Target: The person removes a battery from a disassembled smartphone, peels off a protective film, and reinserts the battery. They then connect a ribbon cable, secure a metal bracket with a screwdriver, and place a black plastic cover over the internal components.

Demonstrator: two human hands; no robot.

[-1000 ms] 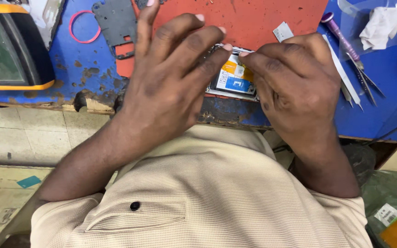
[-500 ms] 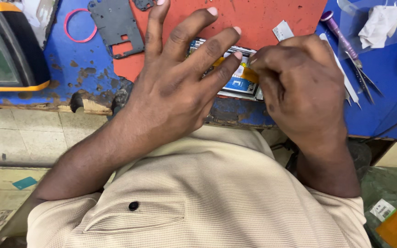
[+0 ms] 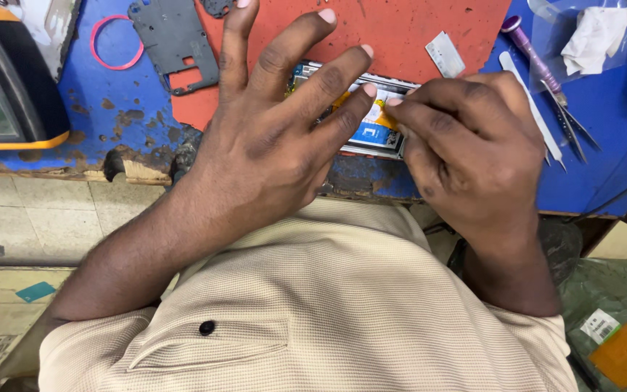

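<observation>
One opened phone, insides showing blue and yellow, flat on the red mat at the near edge of the blue bench, mostly hidden under both hands. Left hand laid over it, fingers spread wide, flatter and reaching further up the mat than half a second ago; no grip closed on anything, only pressing down. Right hand curled, fingertips pressed together against the yellow part at the phone's middle; whether something is pinched between them, cannot tell. Fingertips of the two hands almost touching there, as before. Further out: one dark grey phone frame partly on the mat's left corner, one pink ring beside it, one small silver plate, one white spudger, one purple-handled tool, one pair of tweezers, one crumpled white cloth, one yellow-edged black device far left.
</observation>
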